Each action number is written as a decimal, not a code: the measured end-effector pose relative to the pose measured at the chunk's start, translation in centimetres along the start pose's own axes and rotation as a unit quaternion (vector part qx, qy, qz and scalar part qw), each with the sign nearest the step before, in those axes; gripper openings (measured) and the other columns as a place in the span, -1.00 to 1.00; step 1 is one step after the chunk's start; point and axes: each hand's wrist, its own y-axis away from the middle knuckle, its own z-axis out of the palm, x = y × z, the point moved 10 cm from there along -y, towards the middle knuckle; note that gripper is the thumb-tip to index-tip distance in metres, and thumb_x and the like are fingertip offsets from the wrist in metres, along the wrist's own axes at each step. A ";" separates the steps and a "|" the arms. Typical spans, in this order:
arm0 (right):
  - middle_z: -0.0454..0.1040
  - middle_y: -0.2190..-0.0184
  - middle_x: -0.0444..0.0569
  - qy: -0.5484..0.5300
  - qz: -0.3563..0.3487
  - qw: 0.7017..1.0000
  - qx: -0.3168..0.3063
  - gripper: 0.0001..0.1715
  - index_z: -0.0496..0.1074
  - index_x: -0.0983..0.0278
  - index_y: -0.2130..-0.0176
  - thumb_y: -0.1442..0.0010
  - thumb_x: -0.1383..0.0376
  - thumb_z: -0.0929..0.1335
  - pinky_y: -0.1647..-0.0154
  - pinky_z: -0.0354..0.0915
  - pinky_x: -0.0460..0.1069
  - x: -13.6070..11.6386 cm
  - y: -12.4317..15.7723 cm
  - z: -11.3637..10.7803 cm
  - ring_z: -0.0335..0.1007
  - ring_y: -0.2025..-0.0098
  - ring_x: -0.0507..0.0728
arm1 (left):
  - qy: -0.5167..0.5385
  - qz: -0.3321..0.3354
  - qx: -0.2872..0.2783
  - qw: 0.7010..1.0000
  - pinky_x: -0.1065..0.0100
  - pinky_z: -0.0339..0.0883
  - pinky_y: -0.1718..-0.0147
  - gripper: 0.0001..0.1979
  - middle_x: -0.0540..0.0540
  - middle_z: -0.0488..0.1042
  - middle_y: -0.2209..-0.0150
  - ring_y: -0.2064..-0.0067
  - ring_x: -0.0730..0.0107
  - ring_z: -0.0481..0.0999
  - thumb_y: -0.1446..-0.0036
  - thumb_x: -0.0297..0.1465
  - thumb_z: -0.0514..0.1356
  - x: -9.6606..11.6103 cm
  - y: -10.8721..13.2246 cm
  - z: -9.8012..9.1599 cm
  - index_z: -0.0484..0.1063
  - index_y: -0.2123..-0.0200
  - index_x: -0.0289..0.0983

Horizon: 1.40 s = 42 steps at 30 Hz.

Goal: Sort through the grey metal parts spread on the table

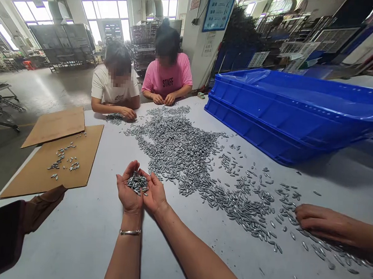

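Note:
My left hand, with a silver bangle at its wrist, and my right hand are cupped side by side, palms up. Together they hold a small heap of silver-grey oval pieces, pointed at both ends. Just beyond my hands, a large pile of the same oval pieces spreads over the white table. It thins out toward the lower right into scattered single pieces.
Two cardboard sheets lie at the left, the nearer with several pieces on it. Stacked blue crates stand at the right. Two people sit opposite, hands at the pieces. Another person's hand reaches in from the right. A dark phone shows lower left.

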 end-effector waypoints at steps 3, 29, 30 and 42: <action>0.60 0.26 0.04 -0.005 -0.001 1.000 -0.004 -0.54 0.46 0.36 0.08 -0.35 0.14 0.15 -0.09 0.35 0.19 0.0 -0.3 -0.1 0.54 0.14 0.17 | -0.007 0.005 0.001 1.000 0.19 0.26 -0.09 -0.43 -0.26 0.51 -0.04 -0.12 0.17 0.43 -0.24 0.00 -0.03 0.1 -0.1 0.0 0.58 0.15 -0.31; 0.62 0.21 0.01 0.008 -0.012 1.000 0.020 -0.62 0.54 0.34 0.19 -0.32 0.20 0.22 -0.13 0.34 0.10 -0.2 0.0 -0.6 0.53 0.12 0.13 | -0.173 0.078 -0.048 0.981 0.20 0.12 -0.19 -0.41 -0.23 0.49 -0.09 -0.22 0.14 0.33 -0.27 0.00 -0.08 0.7 1.5 1.8 0.56 0.06 -0.28; 0.62 0.24 0.00 0.005 -0.012 1.000 0.028 -0.62 0.55 0.35 0.21 -0.32 0.21 0.22 -0.12 0.35 0.09 -0.2 0.0 -0.8 0.53 0.14 0.12 | -0.188 0.085 -0.056 0.977 0.21 0.12 -0.19 -0.42 -0.22 0.48 -0.10 -0.23 0.14 0.32 -0.28 0.00 -0.08 0.7 1.7 2.1 0.55 0.05 -0.27; 0.62 0.28 0.04 -0.039 0.011 0.999 0.008 -0.69 0.51 0.35 0.18 -0.29 0.28 0.23 -0.07 0.40 0.16 -0.3 0.0 0.0 0.54 0.09 0.15 | -0.215 0.183 -0.114 0.953 0.21 0.10 -0.21 -0.44 -0.18 0.28 -0.26 -0.27 0.08 0.25 -0.22 -0.01 0.06 1.6 3.1 4.3 0.40 -0.16 -0.19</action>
